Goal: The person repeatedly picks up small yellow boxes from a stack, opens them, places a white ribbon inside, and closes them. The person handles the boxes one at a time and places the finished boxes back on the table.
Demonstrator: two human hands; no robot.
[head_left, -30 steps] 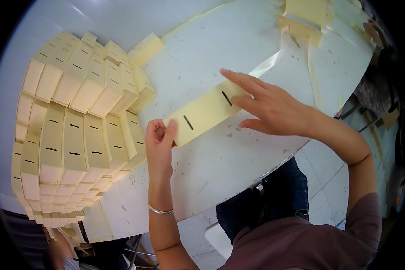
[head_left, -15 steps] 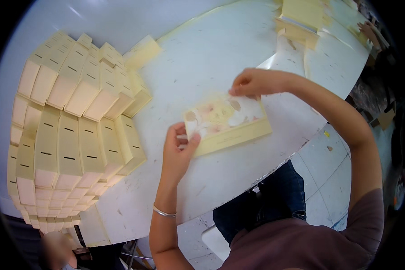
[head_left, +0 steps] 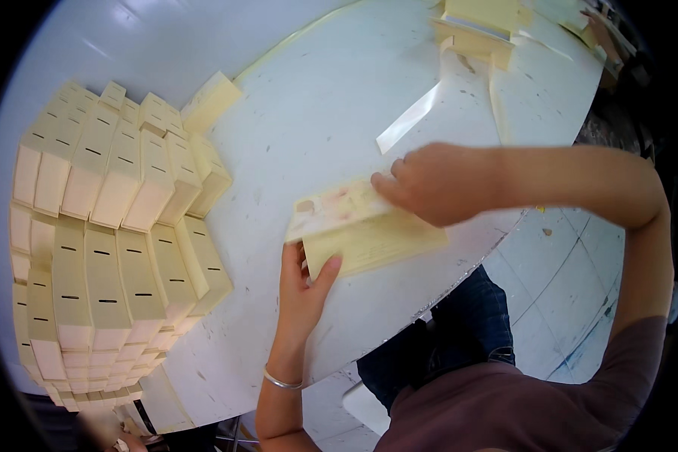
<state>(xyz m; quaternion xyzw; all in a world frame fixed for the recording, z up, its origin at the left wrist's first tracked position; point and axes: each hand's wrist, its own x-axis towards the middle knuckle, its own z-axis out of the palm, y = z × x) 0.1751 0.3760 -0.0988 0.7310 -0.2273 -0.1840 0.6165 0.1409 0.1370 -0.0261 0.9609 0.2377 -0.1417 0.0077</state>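
Observation:
A shallow pale-yellow box (head_left: 361,245) with a floral print on its upper face lies on the white table in front of me. My left hand (head_left: 303,282) is closed on its left end, thumb against the front side and fingers behind the corner. My right hand (head_left: 441,184) lies over the right part of the printed face with its fingers curled. Its fingertips are largely hidden and the hand is slightly blurred, so what they hold, if anything, does not show.
Stacked pale-yellow boxes (head_left: 105,256) with dark slots stand at the left. A white strip (head_left: 407,120) lies beyond my right hand, near yellow boxes (head_left: 478,34) at the far side. Another person's arm (head_left: 604,38) reaches in at far right. The table's near edge (head_left: 459,282) curves before my lap.
My right hand has moved from the box's far edge onto its right part, forearm swinging lower. The box has tipped so more of its front side shows. My left hand keeps hold.

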